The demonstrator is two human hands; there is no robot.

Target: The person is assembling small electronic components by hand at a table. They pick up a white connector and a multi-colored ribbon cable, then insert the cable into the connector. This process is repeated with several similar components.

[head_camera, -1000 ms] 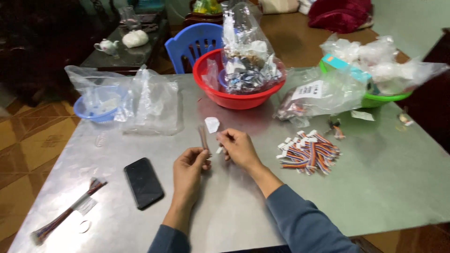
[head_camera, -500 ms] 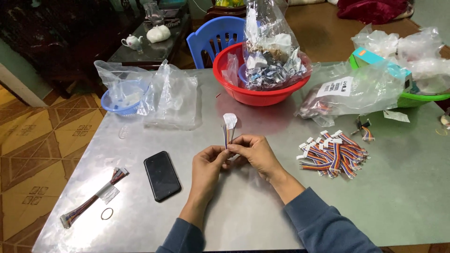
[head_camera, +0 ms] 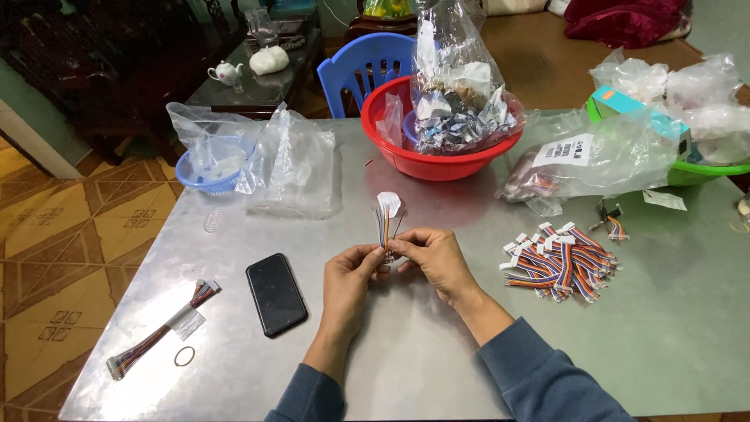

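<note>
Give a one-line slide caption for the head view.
Both hands, left hand and right hand, pinch a small multicoloured wire bundle above a metal table.

A grey metal surface [head_camera: 437, 375] is set on a patterned orange tile floor [head_camera: 55, 234]. Behind it, a blue plastic chair [head_camera: 367, 70] and a dark wooden side table [head_camera: 258, 90] are seen.

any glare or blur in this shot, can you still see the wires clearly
Head view: soft glare spreads over the metal table, brightest behind the hands; both hands and the coloured wire bundle they pinch are sharp; the clear bags show shiny highlights; the far background is dim.
</note>
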